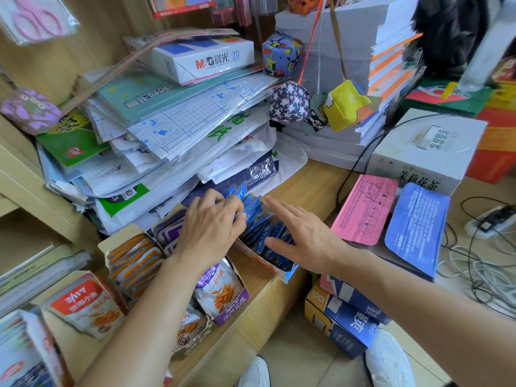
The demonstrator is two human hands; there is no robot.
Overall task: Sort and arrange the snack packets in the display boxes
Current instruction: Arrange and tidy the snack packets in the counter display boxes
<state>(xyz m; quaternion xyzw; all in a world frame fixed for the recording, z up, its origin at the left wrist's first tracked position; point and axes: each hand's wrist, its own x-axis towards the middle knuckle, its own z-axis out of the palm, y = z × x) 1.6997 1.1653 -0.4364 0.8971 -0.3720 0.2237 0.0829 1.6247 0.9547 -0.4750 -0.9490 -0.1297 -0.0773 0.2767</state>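
Left grip (209,227) holds the upright blue packets (255,210) in the display box (269,265) on the counter (307,177). Right grip (303,237) is wide, fingers straight, at the packets' 3 o'clock.

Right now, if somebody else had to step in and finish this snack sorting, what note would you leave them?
Left hand grips a bunch of blue packets at the back of the blue box.
Right hand is open, fingers straight over the row in that box.
Done: orange packets and purple packets stand filed in their own boxes alongside.
Left: seat the held bunch and straighten the blue row.
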